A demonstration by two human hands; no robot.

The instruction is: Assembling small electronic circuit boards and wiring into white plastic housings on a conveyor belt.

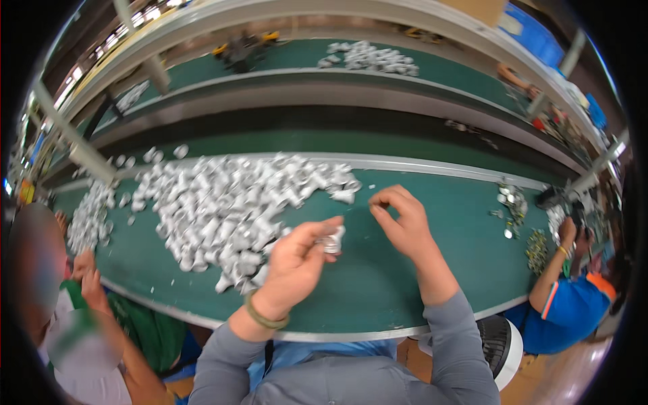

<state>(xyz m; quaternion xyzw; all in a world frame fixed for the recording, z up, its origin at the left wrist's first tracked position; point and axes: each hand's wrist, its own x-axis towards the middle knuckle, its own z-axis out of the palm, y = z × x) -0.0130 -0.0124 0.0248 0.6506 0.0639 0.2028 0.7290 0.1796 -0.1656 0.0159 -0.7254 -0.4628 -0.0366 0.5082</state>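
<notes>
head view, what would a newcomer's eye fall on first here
The eye would likely fall first on the broad heap of small white tubular pieces covering much of the left half of the flat green worktop. Next comes the bare left hand near the centre, holding one similar white piece, with the bare right hand to its right. Farther right, a small pile of shiny metallic-looking parts stands out.

Blue-shirted co-worker near yellowish parts
</notes>
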